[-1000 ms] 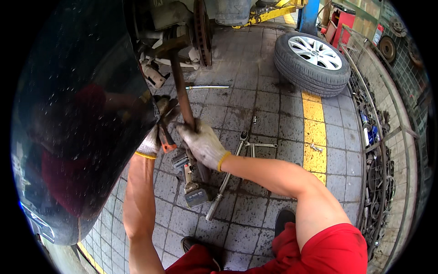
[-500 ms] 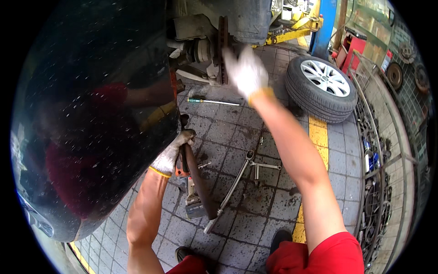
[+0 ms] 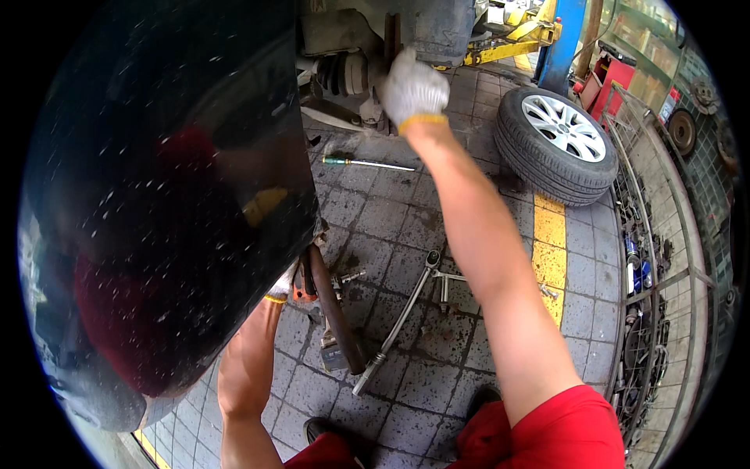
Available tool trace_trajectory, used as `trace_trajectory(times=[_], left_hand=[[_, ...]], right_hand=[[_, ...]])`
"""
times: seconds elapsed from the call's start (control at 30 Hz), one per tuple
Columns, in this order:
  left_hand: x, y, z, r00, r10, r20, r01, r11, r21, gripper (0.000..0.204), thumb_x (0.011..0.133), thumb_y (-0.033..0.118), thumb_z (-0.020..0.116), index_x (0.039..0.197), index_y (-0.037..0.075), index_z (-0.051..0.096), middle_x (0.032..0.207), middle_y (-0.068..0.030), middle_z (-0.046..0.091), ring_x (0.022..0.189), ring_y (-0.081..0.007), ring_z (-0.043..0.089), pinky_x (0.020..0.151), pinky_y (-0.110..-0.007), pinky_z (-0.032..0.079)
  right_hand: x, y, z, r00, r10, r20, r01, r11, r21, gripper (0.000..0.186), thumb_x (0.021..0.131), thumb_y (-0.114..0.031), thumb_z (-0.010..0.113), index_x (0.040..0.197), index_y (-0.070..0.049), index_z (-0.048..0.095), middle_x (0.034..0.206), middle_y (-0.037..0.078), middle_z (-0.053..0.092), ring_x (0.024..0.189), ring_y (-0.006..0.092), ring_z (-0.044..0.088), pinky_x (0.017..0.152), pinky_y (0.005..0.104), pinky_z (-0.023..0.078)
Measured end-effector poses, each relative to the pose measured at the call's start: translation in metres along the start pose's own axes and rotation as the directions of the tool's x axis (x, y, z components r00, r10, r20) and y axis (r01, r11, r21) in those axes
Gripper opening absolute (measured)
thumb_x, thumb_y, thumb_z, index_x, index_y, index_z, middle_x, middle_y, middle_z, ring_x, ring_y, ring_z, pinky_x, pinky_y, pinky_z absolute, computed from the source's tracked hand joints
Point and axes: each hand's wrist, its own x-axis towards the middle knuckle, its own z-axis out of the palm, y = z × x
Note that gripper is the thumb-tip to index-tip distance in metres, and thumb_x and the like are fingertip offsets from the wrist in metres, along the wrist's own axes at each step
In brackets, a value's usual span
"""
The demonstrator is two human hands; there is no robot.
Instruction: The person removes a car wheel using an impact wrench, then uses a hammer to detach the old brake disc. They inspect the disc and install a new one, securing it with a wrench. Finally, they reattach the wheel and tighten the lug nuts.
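My right hand, in a white knit glove with a yellow cuff, is curled against the rusty brake disc in the wheel well. Its fingertips are partly out of sight. Only the gloved edge of my left hand shows; the dark car body panel covers its fingers. Close by that hand, a brown metal pipe leans at a slant. Under the pipe is a cordless power tool with an orange body. A long-handled ratchet lies on the tiles to the right.
A screwdriver with a green handle lies below the suspension. The removed wheel rests at the right, beside a yellow floor line. A metal rack runs along the right side. A blue lift post stands behind.
My right hand has gone from spread and blurred to curled against the brake disc. My left hand has slipped down from the pipe's top end, mostly behind the car panel.
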Motion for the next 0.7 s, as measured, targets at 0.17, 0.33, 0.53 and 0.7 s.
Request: trace_trajectory(times=[0.17, 0.33, 0.53, 0.7], left_hand=[[0.018, -0.025, 0.009, 0.999, -0.006, 0.047, 0.005, 1.000, 0.011, 0.045, 0.090, -0.007, 0.072, 0.132, 0.000, 0.058, 0.107, -0.0117, 0.066, 0.084, -0.0194, 0.065, 0.072, -0.030, 0.055], [0.021, -0.024, 0.020, 0.991, -0.053, 0.123, 0.041, 0.994, 0.099, 0.038, 0.094, 0.002, 0.071, 0.131, -0.004, 0.060, 0.103, -0.0103, 0.067, 0.088, -0.0185, 0.064, 0.081, -0.030, 0.054], [0.009, -0.026, 0.007, 0.968, -0.223, 0.117, 0.211, 0.972, 0.100, 0.029, 0.101, 0.017, 0.067, 0.120, -0.005, 0.068, 0.103, -0.0067, 0.067, 0.096, -0.0163, 0.061, 0.092, -0.029, 0.049], [0.024, -0.045, -0.009, 0.975, -0.108, 0.193, 0.074, 0.982, 0.176, 0.031, 0.102, 0.023, 0.068, 0.118, -0.003, 0.068, 0.103, -0.0041, 0.066, 0.096, -0.0144, 0.060, 0.092, -0.027, 0.047]], right_hand=[[-0.077, 0.032, 0.076, 0.972, 0.038, -0.233, -0.038, 0.999, 0.004, 0.063, 0.090, -0.048, 0.082, 0.126, 0.000, 0.061, 0.081, 0.013, 0.077, 0.067, 0.0241, 0.076, 0.062, 0.0385, 0.063], [-0.095, 0.039, 0.113, 0.974, 0.215, -0.078, -0.193, 0.955, 0.228, 0.056, 0.097, -0.058, 0.071, 0.112, -0.006, 0.058, 0.089, 0.019, 0.075, 0.079, 0.0395, 0.077, 0.072, 0.0481, 0.063], [-0.077, 0.025, 0.017, 0.894, 0.161, 0.418, -0.316, 0.888, 0.334, 0.095, 0.104, -0.057, 0.062, 0.160, 0.012, 0.030, 0.143, 0.038, 0.059, 0.125, 0.0390, 0.070, 0.095, 0.0450, 0.064], [0.019, 0.008, -0.063, 0.991, 0.055, 0.126, -0.086, 0.963, 0.256, 0.093, 0.105, -0.068, 0.050, 0.148, 0.014, 0.048, 0.126, 0.038, 0.069, 0.117, 0.0398, 0.073, 0.095, 0.0472, 0.061]])
